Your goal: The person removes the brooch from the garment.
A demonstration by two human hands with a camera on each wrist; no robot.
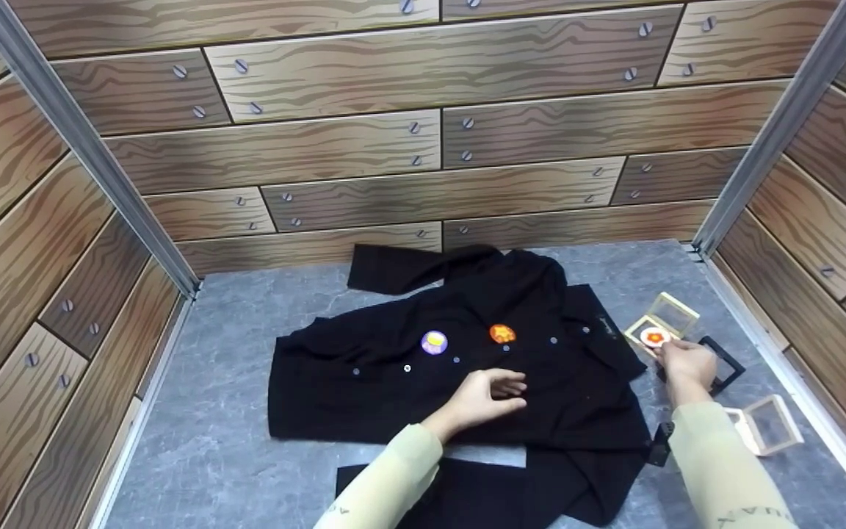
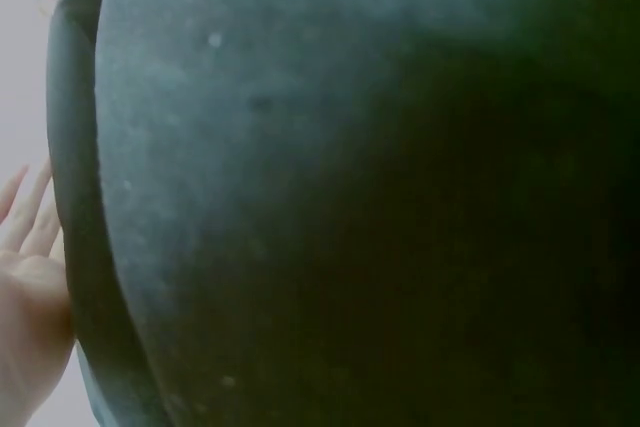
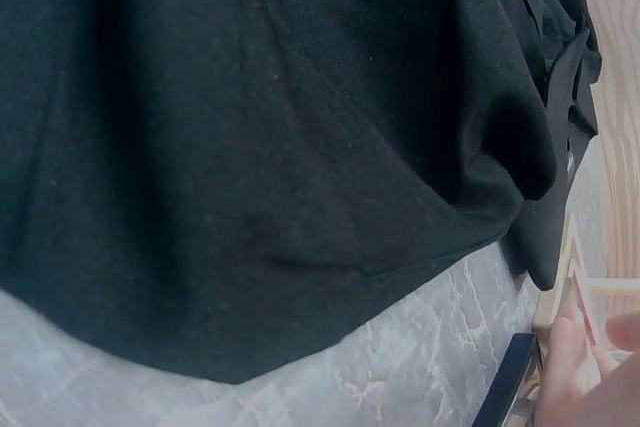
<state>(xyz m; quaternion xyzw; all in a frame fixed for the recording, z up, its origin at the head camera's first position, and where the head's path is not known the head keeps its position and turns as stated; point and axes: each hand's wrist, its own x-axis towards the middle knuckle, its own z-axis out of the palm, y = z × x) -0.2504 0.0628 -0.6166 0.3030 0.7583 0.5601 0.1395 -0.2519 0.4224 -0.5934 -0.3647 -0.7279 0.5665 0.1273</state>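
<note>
A black button-up shirt (image 1: 393, 397) lies spread on the grey surface, its collar end to the right. On its front sit a purple-and-yellow round badge (image 1: 434, 342) and an orange star badge (image 1: 502, 333). My left hand (image 1: 483, 399) hovers at the shirt's middle, fingers loosely bent and holding nothing. At the right, my right hand (image 1: 689, 365) pinches the edge of a white round badge with a red flower (image 1: 655, 337), at a small yellow-framed box (image 1: 681, 314) whose clear lid stands up. The right wrist view shows thumb and fingers (image 3: 566, 352) at this box; the badge is hidden there.
A black frame-like case (image 1: 728, 369) lies partly behind the right hand. Nearer stands an open pale box (image 1: 774, 430), partly covered by the right sleeve. A small black object (image 1: 660, 444) is beside the shirt. Wood-patterned walls (image 1: 438, 139) enclose the surface.
</note>
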